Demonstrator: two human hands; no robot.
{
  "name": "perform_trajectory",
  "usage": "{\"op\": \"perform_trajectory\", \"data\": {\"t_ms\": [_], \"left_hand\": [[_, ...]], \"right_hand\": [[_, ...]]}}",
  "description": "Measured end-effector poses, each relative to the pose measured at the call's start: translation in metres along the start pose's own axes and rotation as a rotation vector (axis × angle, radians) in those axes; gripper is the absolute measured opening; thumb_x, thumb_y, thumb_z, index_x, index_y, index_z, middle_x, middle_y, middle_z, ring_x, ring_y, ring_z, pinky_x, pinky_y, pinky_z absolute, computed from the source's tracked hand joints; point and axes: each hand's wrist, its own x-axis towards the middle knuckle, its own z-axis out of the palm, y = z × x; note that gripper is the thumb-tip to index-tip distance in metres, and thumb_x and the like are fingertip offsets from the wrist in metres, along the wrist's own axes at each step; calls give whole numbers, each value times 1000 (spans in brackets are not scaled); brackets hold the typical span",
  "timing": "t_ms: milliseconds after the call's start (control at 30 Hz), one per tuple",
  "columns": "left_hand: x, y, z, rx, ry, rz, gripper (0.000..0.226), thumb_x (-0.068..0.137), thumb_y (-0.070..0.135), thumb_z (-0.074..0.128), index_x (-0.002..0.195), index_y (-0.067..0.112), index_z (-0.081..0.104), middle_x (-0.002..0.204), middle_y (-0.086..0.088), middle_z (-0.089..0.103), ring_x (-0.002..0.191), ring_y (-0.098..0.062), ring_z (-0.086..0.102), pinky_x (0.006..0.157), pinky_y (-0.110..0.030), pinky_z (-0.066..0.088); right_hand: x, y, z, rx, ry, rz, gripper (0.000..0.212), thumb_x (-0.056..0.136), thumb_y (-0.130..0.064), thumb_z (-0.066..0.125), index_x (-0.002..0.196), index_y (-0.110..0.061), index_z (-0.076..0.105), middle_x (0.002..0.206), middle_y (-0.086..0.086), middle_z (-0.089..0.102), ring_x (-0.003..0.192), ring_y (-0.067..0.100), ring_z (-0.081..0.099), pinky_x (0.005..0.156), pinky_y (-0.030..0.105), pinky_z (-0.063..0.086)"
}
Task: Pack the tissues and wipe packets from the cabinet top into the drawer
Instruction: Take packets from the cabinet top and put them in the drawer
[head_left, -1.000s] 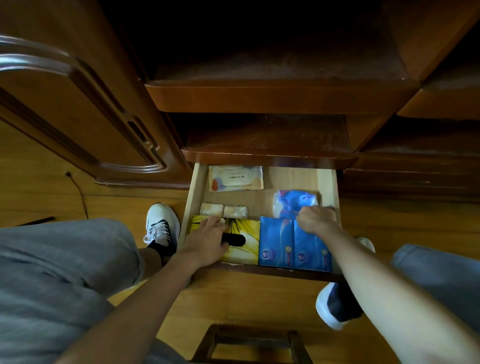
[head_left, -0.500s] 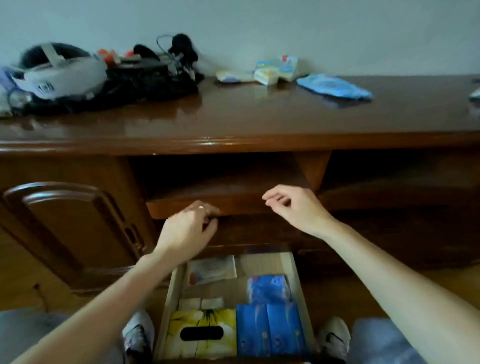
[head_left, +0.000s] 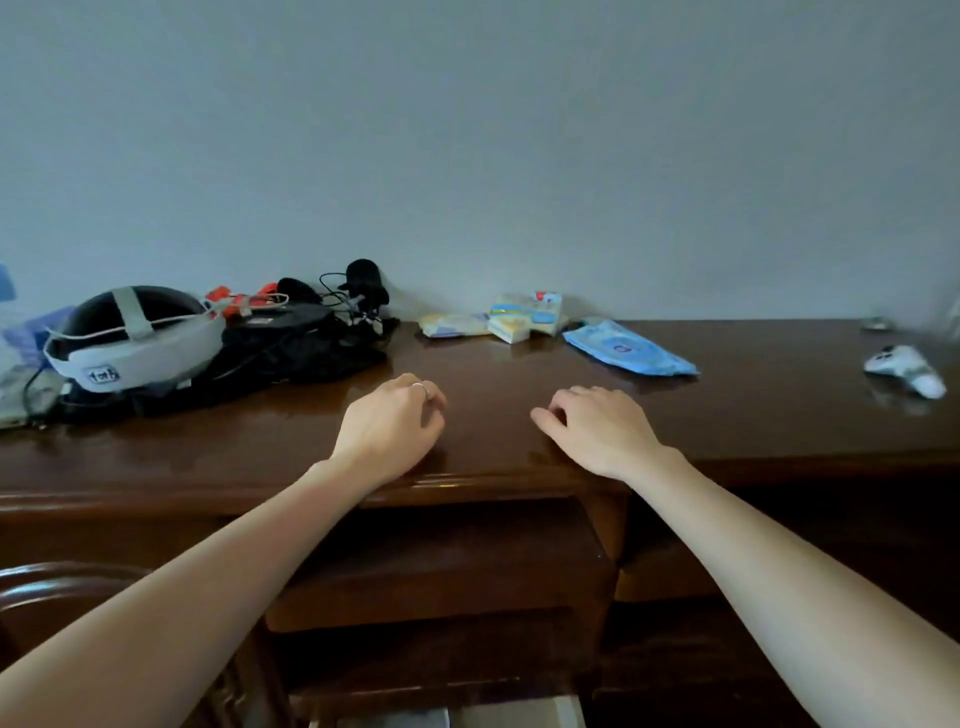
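Both hands are over the front part of the counter (head_left: 753, 415), a dark glossy wooden cabinet top, and neither holds anything. The left hand (head_left: 392, 423) sits near the middle of the front edge with its fingers (head_left: 434, 397) curled loosely inward, a ring on one of them. The right hand (head_left: 597, 428) is just beside it, palm down, its fingers (head_left: 558, 402) bent and slightly parted, the thumb pointing toward the left hand. Whether either hand touches the wood cannot be told.

The tissues and wipes lie along the back edge of the counter, near the wall, well apart from both hands. A pale flat tissue packet (head_left: 452, 325) lies furthest left of the group. Just beside it are a small yellow-and-white tissue pack (head_left: 511, 328) and, behind that, a taller blue-and-yellow packet (head_left: 535, 307) standing against the wall. To their right a flat blue wipe packet (head_left: 626, 348) lies at an angle, pointing toward the right front.

At the back left corner sit a white and black headset (head_left: 130, 343) and a heap of black gear with cables (head_left: 306, 338). Near the right edge lies a white controller (head_left: 906, 369).

Of the drawer (head_left: 457, 717) only a pale strip shows at the bottom of the view, below the cabinet front.
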Motion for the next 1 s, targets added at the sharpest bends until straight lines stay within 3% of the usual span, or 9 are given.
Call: {"op": "perform_trajectory", "data": {"t_ms": [100, 233, 367, 533, 700, 800, 900, 1000], "left_hand": [[39, -15, 18, 27, -65, -20, 21, 93, 31, 55, 108, 32, 69, 113, 7, 62, 106, -19, 60, 76, -34, 52], [97, -32, 50, 49, -88, -56, 30, 95, 32, 53, 123, 29, 64, 124, 3, 59, 120, -21, 53, 84, -36, 51], [148, -44, 95, 63, -86, -79, 42, 95, 32, 54, 136, 24, 58, 137, -2, 53, 129, -24, 45, 100, -38, 44], [202, -53, 139, 111, -56, -59, 52, 92, 37, 54, 141, 22, 52, 141, -2, 49, 135, -24, 39, 111, -38, 32], [247, -69, 166, 150, -63, -60, 60, 90, 42, 50, 147, 24, 43, 151, -2, 40, 144, -26, 29, 121, -43, 21], [267, -77, 177, 172, -90, -79, 61, 91, 44, 45, 148, 24, 40, 151, -4, 41, 145, -27, 27, 120, -45, 19], [279, -83, 185, 169, -159, -122, 59, 95, 47, 39, 147, 20, 44, 148, -7, 45, 142, -29, 33, 119, -47, 22], [283, -85, 189, 136, -191, -148, 61, 95, 50, 37, 146, 18, 46, 146, -9, 48, 137, -30, 40, 117, -47, 26]], "right_hand": [[39, 6, -1, -26, -94, 17, 29, 96, -55, 47, 95, -34, 67, 93, -8, 69, 84, 19, 63, 62, 34, 39], [100, 15, 17, 50, -196, 120, 23, 93, -55, 53, 105, -37, 62, 107, -7, 68, 94, 19, 62, 70, 36, 44], [168, 19, 51, 67, -164, 190, 49, 94, -58, 49, 134, -30, 54, 127, 0, 61, 115, 23, 58, 79, 39, 46], [237, 23, 103, 15, -163, 417, 82, 90, -76, 36, 136, -11, 56, 141, 10, 56, 135, 32, 42, 106, 47, 33], [288, 33, 129, 62, -47, 556, 105, 76, -93, 35, 144, -13, 47, 146, 13, 50, 137, 34, 36, 102, 48, 33], [311, 41, 138, 174, 52, 525, 82, 81, -83, 47, 138, -24, 51, 137, 11, 56, 132, 34, 42, 93, 47, 42], [328, 49, 140, 69, 226, 399, 52, 94, -60, 50, 122, -20, 66, 123, 7, 65, 122, 30, 49, 88, 43, 46], [345, 65, 136, 14, 309, 366, 53, 99, -49, 39, 126, -10, 64, 129, 14, 62, 124, 32, 47, 95, 44, 43]]}}
